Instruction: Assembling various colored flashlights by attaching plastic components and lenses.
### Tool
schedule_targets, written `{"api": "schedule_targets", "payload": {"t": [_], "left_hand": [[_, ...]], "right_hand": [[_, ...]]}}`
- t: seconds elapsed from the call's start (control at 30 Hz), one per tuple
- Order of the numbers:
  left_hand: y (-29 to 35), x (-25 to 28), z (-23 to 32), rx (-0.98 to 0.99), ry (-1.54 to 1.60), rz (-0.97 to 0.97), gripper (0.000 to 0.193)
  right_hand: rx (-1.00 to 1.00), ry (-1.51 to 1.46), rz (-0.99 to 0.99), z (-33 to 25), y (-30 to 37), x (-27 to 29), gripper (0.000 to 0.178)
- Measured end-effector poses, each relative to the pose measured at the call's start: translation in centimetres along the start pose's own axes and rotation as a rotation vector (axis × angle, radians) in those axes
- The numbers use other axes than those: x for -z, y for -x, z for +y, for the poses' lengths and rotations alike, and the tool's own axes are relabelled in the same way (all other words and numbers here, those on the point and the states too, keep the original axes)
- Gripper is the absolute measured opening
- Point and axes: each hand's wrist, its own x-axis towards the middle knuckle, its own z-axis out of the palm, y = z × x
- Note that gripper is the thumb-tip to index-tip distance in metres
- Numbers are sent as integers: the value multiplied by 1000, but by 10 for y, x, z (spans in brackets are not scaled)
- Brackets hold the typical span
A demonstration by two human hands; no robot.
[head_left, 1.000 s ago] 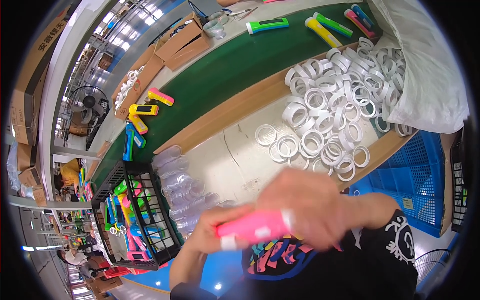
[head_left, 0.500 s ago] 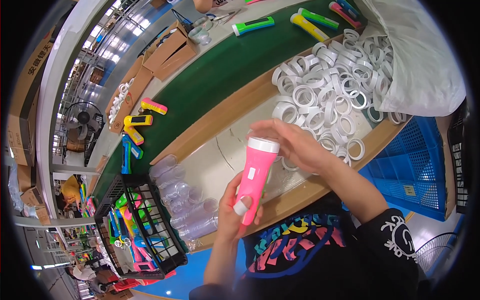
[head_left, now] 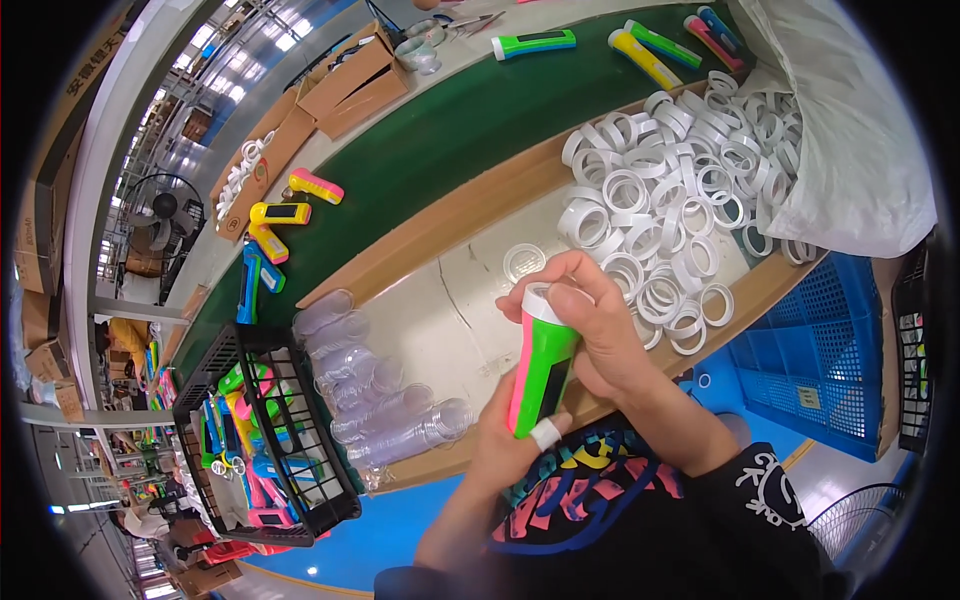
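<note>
A pink and green flashlight [head_left: 547, 375] stands tilted in front of me, white head end up, with a dark panel on its green side. My left hand [head_left: 496, 440], a white wrap on its thumb, is closed around the narrow lower body. The fingers and thumb of my right hand [head_left: 603, 325] grip the white ring [head_left: 541, 304] at the head and partly hide it. Just beyond my right fingers a loose round piece [head_left: 508, 264] lies on the tray; I cannot tell whether it is a ring or a clear disc.
A cardboard-edged tray [head_left: 430, 290] holds a heap of white rings [head_left: 672, 168] at right and stacked clear discs [head_left: 395, 415] at left. A black basket [head_left: 318, 505] of flashlights stands left. More flashlights [head_left: 540, 43] lie on the green belt [head_left: 400, 155]. A blue crate [head_left: 815, 350] is at right.
The flashlight has turned from its pink, switch side to its green, panelled side. My right fingers, stretched beside the head before, now close on its white ring. The whole view has shifted slightly.
</note>
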Motion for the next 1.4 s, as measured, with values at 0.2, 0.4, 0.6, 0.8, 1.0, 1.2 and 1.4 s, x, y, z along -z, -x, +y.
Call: {"api": "schedule_targets", "payload": {"t": [0.2,0.4,0.6,0.8,1.0,1.2,1.4], "left_hand": [[25,-14,0,361,1191,-587,69],[-26,10,2,-187,-569,34,54],[-28,12,-11,-318,-512,42,51],[-8,-4,-7,200,594,-295,58],[18,-24,-11,219,1034,-564,65],[24,-31,-17,243,1542,-996,69],[1,-5,-7,2,5,-129,42]], "right_hand": [[-81,-469,-328,1,5,10,32],[0,200,89,7,-13,24,32],[-98,123,-50,1,-12,28,45],[-106,-154,-209,-2,-5,24,50],[24,-380,-308,4,7,8,36],[83,-804,-687,25,0,2,33],[140,78,-161,1,9,19,35]]}}
